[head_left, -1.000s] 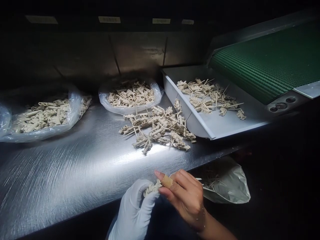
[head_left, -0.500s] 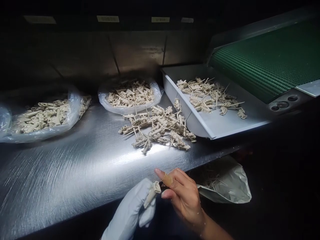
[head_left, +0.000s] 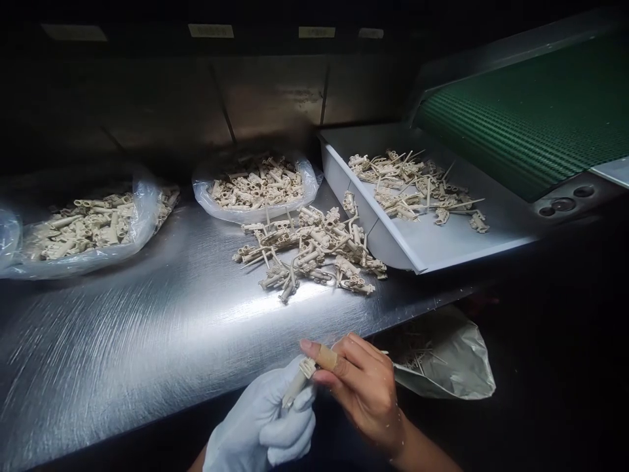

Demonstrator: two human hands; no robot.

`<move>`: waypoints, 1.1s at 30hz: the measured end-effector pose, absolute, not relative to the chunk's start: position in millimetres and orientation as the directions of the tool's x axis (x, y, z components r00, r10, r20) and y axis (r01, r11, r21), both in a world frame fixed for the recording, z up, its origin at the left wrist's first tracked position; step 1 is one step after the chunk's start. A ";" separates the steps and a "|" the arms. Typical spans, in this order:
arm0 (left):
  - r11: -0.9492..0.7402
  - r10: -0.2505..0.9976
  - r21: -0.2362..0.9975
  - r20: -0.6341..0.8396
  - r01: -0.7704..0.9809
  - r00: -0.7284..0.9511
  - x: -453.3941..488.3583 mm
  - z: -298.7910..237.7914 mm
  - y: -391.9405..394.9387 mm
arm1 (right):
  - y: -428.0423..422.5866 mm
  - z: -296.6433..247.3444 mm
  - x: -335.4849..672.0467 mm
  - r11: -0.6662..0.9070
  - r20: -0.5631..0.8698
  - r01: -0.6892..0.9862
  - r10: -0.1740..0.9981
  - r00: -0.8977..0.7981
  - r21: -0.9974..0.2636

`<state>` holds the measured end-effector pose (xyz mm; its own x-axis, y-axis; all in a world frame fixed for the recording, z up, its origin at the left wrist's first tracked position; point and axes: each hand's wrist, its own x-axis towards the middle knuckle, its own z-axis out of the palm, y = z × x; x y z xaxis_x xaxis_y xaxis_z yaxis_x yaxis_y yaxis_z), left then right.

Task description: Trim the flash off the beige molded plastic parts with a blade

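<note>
My left hand (head_left: 275, 419), in a white glove, is closed around a small beige plastic part (head_left: 295, 385), a moulded tube-like piece with its upper end sticking out. My bare right hand (head_left: 366, 387) has a tan bandage (head_left: 327, 358) on its index finger. That index finger and the thumb pinch the part's upper end. Whether the curled fingers of this hand hold anything else is hidden. Beyond both hands, a heap of similar beige parts with thin sprue sticks (head_left: 314, 252) lies on the metal table (head_left: 196, 341).
Two clear plastic bags (head_left: 142, 223) (head_left: 211, 208) of beige parts stand at the back left. A white tray (head_left: 442, 252) with more sprued parts sits at right, below a green conveyor belt (head_left: 531, 111). Under the table edge hangs an open bag (head_left: 462, 367) with thin sticks.
My right hand has moved slightly left, and its index finger and thumb have closed onto the part's upper end. My left fingers have curled further around the part.
</note>
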<state>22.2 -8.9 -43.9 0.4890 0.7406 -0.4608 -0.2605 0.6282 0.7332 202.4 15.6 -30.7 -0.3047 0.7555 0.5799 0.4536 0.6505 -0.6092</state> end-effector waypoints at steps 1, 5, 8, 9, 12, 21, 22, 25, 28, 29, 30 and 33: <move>0.648 0.728 0.701 -0.455 -0.297 0.513 24.0 -42.1 -8.0 | 16.2 -30.9 202.7 0.650 0.577 0.447 0.757 -0.307 -0.615; 0.643 0.738 0.657 -0.394 -0.393 0.548 27.8 -36.4 -3.3 | 21.0 -32.5 204.3 0.602 0.516 0.460 0.798 -0.312 -0.653; 0.547 0.811 0.760 -0.377 -0.350 0.448 25.7 -32.5 0.7 | 23.9 -31.7 207.0 0.510 0.425 0.561 0.859 -0.286 -0.652; 0.518 0.834 0.791 -0.381 -0.327 0.399 24.4 -30.4 2.0 | 24.2 -30.0 208.5 0.493 0.403 0.594 0.868 -0.290 -0.636; 0.470 0.871 0.844 -0.398 -0.258 0.287 20.1 -22.8 3.9 | 23.7 -17.6 215.1 0.550 0.381 0.626 0.835 -0.397 -0.553; -0.062 0.990 0.942 0.015 0.329 0.142 7.9 -17.8 -9.5 | 27.4 47.7 218.6 0.697 0.462 0.716 0.651 -0.602 -0.048; -0.113 0.988 0.928 0.065 0.355 0.143 7.0 -19.1 -10.5 | 27.4 51.8 216.1 0.698 0.472 0.716 0.637 -0.609 -0.017; -0.198 0.979 0.877 0.159 0.437 0.125 5.5 -22.3 -12.3 | 26.1 61.4 208.3 0.710 0.473 0.703 0.604 -0.641 0.046; -0.210 0.976 0.830 0.207 0.517 0.065 5.5 -23.6 -14.1 | 24.5 70.0 202.0 0.731 0.464 0.678 0.574 -0.674 0.081; -0.209 0.975 0.820 0.219 0.533 0.045 5.7 -23.7 -14.6 | 24.0 72.6 200.3 0.735 0.459 0.672 0.568 -0.683 0.091; -0.209 0.973 0.813 0.231 0.543 0.028 5.9 -23.7 -14.9 | 23.6 75.0 198.7 0.739 0.454 0.666 0.561 -0.692 0.103; -0.205 0.969 0.806 0.246 0.555 0.000 5.8 -23.2 -14.9 | 23.2 79.8 194.4 0.743 0.449 0.654 0.540 -0.712 0.142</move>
<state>5.8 -14.9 -23.2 0.0004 0.9692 0.2464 0.5554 -0.2052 0.8059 194.4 23.2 79.8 -0.7115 0.5403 0.4492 0.6539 0.7432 0.1419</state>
